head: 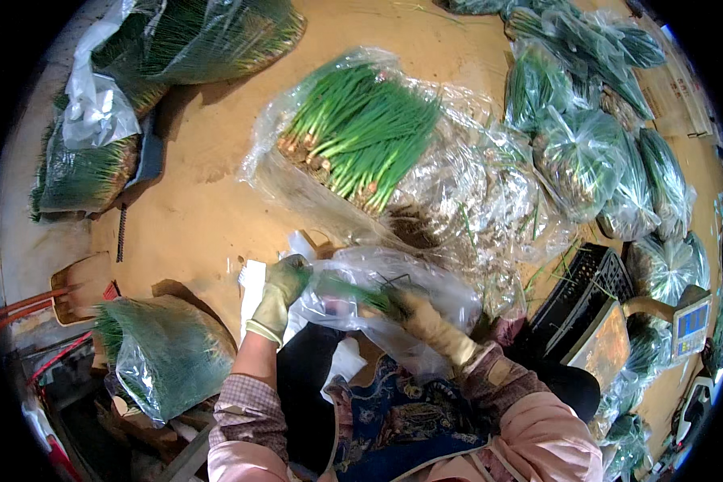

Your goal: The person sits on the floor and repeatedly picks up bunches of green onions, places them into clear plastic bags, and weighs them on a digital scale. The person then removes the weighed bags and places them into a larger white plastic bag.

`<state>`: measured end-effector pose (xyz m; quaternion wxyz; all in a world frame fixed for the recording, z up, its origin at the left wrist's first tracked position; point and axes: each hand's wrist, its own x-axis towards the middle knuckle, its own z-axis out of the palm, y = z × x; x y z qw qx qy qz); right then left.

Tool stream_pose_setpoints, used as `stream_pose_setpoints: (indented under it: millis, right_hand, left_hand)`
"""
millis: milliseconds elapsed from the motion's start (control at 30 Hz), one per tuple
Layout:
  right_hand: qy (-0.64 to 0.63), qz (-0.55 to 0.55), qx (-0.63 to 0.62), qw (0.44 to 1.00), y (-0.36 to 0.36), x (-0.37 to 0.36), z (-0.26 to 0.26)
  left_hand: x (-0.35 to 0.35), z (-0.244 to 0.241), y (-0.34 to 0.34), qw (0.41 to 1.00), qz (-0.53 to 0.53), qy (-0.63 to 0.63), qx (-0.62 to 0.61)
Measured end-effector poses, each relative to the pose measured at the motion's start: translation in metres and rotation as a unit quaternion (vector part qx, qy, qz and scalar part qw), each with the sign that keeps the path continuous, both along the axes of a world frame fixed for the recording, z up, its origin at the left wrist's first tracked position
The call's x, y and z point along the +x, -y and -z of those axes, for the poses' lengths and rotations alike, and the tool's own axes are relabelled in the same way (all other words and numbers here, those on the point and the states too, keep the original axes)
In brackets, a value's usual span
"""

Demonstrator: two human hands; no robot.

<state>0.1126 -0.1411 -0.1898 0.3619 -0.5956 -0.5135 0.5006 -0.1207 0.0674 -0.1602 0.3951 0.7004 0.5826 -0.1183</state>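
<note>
A clear plastic bag lies open-mouthed across my lap. My left hand, in a pale work glove, grips its edge at the left. Inside the bag is my right hand, also gloved, blurred and closed around a small bunch of green stalks. Beyond them a larger heap of spring onions, roots towards the left and leaves towards the right, rests on spread clear plastic sheeting. Loose dark soil lies on that sheeting near the bag.
Bagged greens are piled along the right. A black plastic crate and a digital scale stand at my right. More bagged bundles lie at the upper left, another bundle at the lower left, near a dustpan.
</note>
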Motion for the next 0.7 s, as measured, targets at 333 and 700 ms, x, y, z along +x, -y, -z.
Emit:
stream_pose_setpoints:
  millis: [333, 700]
  right_hand:
    - [0.008, -0.239, -0.277, 0.931, 0.021, 0.023, 0.013]
    - [-0.041, 0.162, -0.125, 0.978, -0.071, 0.120, -0.010]
  left_hand:
    - [0.047, -0.053, -0.104, 0.929, -0.157, 0.333, 0.039]
    - [0.110, 0.020, -0.253, 0.945, -0.143, 0.288, 0.057]
